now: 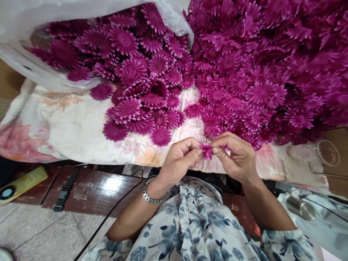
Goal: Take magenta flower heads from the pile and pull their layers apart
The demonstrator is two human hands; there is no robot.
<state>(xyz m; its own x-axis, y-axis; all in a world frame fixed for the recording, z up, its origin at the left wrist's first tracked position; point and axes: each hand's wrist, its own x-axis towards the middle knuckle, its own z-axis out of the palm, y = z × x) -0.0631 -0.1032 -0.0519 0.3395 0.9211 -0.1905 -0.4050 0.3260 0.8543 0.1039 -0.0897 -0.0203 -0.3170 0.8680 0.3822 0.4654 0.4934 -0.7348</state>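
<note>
Work in hand: a single magenta flower (207,150) is pinched between both hands at the near edge of the surface (67,127), which is draped in a pale floral cloth.

Left hand (178,159): grip closed on the flower, thumb and forefinger tips meeting at its left side. A metal watch (148,195) sits on that wrist.

Right hand (236,156): grip likewise closed on the flower, fingertips pressing from the right and slightly above. The flower lies squarely between the two sets of fingertips, partly folded or crumpled, petals pointing down and toward the person.

Progress, as a judgement: two stocks of the same flower are present. A spread of flat flowers (141,83) spills from a clear plastic bag (32,69) at upper left; a far deeper heap (266,61) fills the upper right. Which one is worked stock and which is raw cannot be told from this view. The bulk of both suggests the job is well short of finished; only one piece is being handled.

Flower position relative to stock: just below the near edge of the heap, apart from it, held clear of the cloth.

Periphery: a steel cylinder (300,208) at lower right, a black cable (114,206) crossing the floor.
</note>
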